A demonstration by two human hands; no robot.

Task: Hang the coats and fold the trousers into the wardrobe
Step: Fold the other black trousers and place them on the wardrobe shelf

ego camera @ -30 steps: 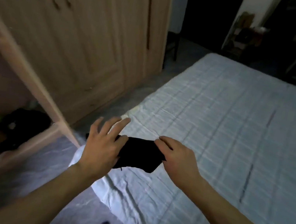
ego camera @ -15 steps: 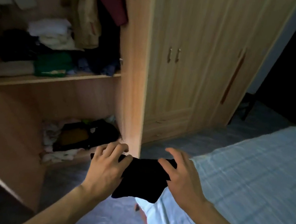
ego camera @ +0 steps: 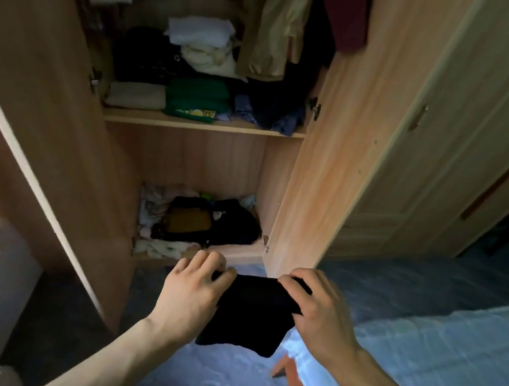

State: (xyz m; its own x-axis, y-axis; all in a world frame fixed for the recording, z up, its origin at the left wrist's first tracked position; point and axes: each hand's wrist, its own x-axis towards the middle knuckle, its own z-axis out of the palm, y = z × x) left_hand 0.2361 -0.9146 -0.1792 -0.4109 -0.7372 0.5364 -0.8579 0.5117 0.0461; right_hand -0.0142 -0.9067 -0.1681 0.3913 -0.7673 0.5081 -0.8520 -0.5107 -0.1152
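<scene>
Folded black trousers (ego camera: 248,315) hang in the air between my two hands, in front of the open wardrobe (ego camera: 320,170). My left hand (ego camera: 191,296) grips their left edge and my right hand (ego camera: 320,313) grips their upper right edge. Coats (ego camera: 274,19) hang at the top of the wardrobe. The middle shelf (ego camera: 203,125) carries stacked folded clothes. The bottom compartment (ego camera: 202,221) holds a jumble of dark and pale garments, just beyond my hands.
The wardrobe's left door (ego camera: 24,123) stands open toward me on the left, its right door (ego camera: 325,177) open beside my right hand. A bed (ego camera: 435,371) with a pale blue checked sheet fills the lower right. Closed wardrobe doors (ego camera: 475,134) stand at right.
The view has swung from the bed to face the open wardrobe. Both hands have carried the folded trousers off the bed to in front of the bottom compartment.
</scene>
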